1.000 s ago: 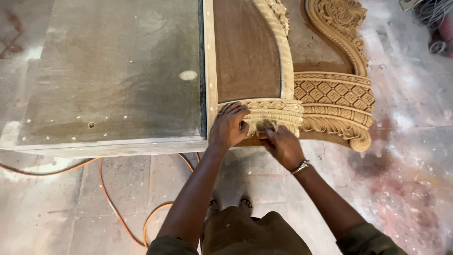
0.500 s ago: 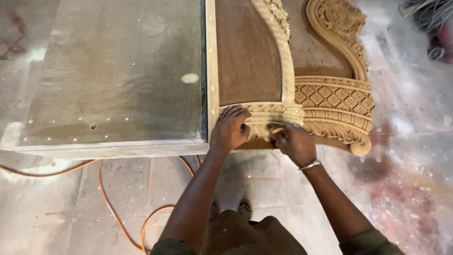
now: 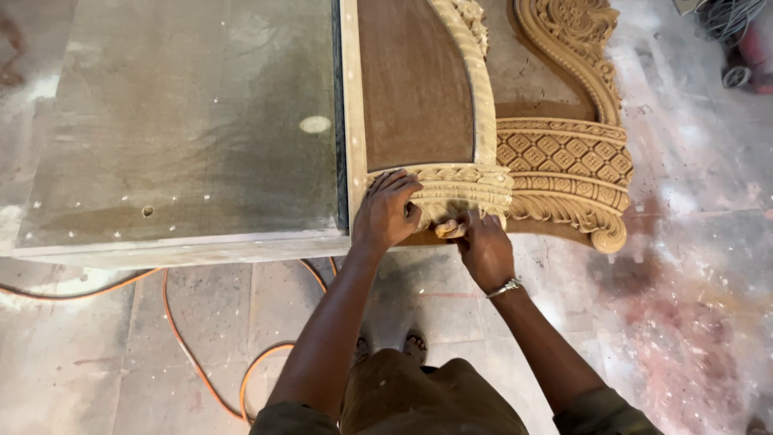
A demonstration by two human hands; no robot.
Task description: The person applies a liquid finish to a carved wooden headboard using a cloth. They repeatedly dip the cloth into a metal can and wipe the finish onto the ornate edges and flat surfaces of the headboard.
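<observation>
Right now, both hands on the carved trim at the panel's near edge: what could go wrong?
1. The carved wooden panel overhangs the worktable, and its latticed corner looks unsupported; pressing at the edge could tip or shift it.
2. The left hand and right hand work bare against the carved moulding; splinters or a scraped fingertip seem possible.
3. The orange cable loops across the dusty floor near the person's feet: a likely trip hazard.

The carved panel (image 3: 564, 161) right of the middle is bare, pale wood, bumpy and matt. The flat board (image 3: 415, 89) beside it is smooth brown wood. The table top (image 3: 177, 121) at upper left looks dull, dusty and rough.
</observation>
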